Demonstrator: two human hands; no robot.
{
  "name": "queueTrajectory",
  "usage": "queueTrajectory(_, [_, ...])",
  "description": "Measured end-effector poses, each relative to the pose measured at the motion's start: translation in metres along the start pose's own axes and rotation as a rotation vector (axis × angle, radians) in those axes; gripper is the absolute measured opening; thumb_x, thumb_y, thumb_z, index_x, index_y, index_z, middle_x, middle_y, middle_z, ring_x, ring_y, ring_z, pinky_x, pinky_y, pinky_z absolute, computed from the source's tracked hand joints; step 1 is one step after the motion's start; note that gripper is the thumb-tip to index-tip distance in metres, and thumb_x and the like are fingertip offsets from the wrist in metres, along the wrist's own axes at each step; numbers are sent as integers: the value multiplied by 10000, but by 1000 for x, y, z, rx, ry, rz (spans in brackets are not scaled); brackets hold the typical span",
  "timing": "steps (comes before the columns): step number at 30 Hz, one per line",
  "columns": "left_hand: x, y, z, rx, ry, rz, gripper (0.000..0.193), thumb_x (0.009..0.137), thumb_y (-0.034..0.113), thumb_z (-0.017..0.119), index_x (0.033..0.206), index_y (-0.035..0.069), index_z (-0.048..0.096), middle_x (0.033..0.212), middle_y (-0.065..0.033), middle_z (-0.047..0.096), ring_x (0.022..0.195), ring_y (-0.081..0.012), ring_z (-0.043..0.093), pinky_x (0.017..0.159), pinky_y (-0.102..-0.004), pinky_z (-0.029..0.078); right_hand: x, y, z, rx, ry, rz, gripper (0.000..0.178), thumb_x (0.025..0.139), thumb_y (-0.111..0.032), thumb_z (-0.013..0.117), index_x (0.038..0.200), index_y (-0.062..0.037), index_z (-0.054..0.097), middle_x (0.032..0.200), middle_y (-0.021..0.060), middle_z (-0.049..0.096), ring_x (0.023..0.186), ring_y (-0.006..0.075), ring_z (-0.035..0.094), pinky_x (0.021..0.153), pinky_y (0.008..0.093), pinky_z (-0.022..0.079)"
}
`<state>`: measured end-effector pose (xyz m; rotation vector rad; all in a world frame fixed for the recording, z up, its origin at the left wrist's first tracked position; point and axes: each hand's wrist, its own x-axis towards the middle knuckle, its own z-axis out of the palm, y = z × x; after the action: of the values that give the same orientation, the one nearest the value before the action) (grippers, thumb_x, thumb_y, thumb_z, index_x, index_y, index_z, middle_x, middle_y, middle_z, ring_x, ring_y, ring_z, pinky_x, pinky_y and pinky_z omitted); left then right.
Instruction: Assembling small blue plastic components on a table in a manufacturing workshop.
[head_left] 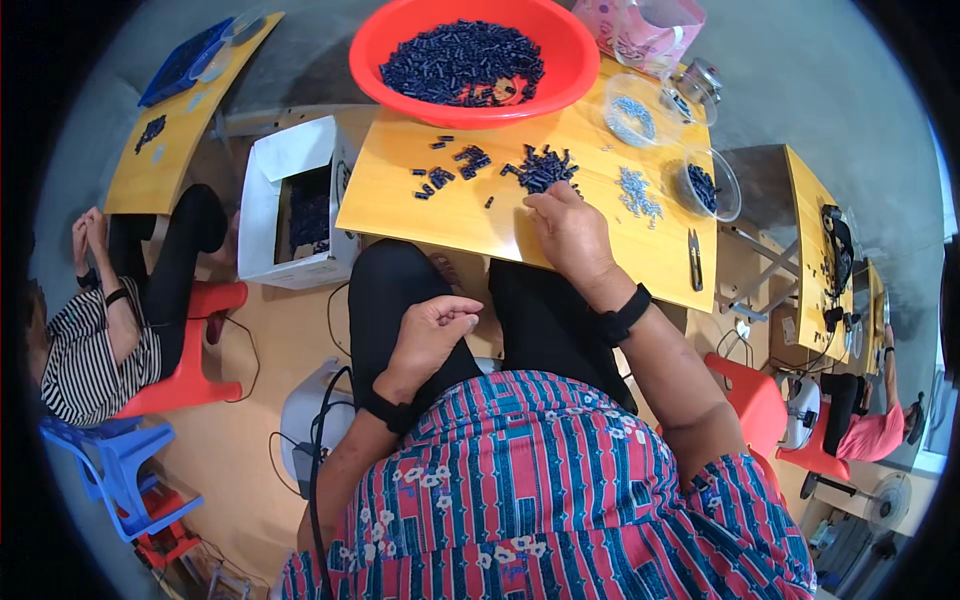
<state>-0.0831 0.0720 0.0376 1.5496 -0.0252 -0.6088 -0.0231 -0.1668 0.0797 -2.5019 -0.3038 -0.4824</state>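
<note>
Over my lap, my left hand is closed, thumb against curled fingers. Anything inside it is too small or hidden to make out. My right hand reaches over the table's near edge, fingertips pinched at the front of a pile of small dark blue tube-shaped pieces. Whether a piece is between those fingertips is not visible. Left of that pile lie smaller groups of the same pieces. On the right are loose small silvery parts and small black-handled snips.
A large red basin of dark pieces stands at the yellow table's far side. Clear tubs sit rightward, near a pink bag. A white box stands left. Seated people work at tables on both sides.
</note>
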Motion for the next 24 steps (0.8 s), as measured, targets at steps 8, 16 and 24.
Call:
queueTrajectory(8, [0, 0, -5, -10, -64, -20, 199, 894, 36, 615, 1076, -24, 669, 899, -31, 676, 806, -64, 609, 731, -193, 485, 0, 8, 9, -386, -167, 148, 134, 854, -158, 583, 920, -123, 695, 907, 80, 609, 771, 312, 639, 672, 432, 527])
queueTrajectory(16, [-1, 6, -3, -23, -71, -8, 201, 887, 43, 614, 1067, -24, 673, 889, -31, 678, 796, -63, 608, 726, -193, 482, 0, 11, 7, -369, -156, 147, 141, 848, -144, 579, 921, -129, 699, 887, 89, 625, 773, 313, 645, 690, 432, 529])
queueTrajectory(24, [-1, 0, -3, -32, -62, -11, 199, 885, 37, 619, 1066, -24, 674, 890, -38, 685, 799, -67, 619, 733, -201, 493, -5, 12, 2, -292, -176, 147, 127, 843, -131, 582, 887, -105, 698, 876, 100, 635, 784, 321, 644, 706, 421, 527])
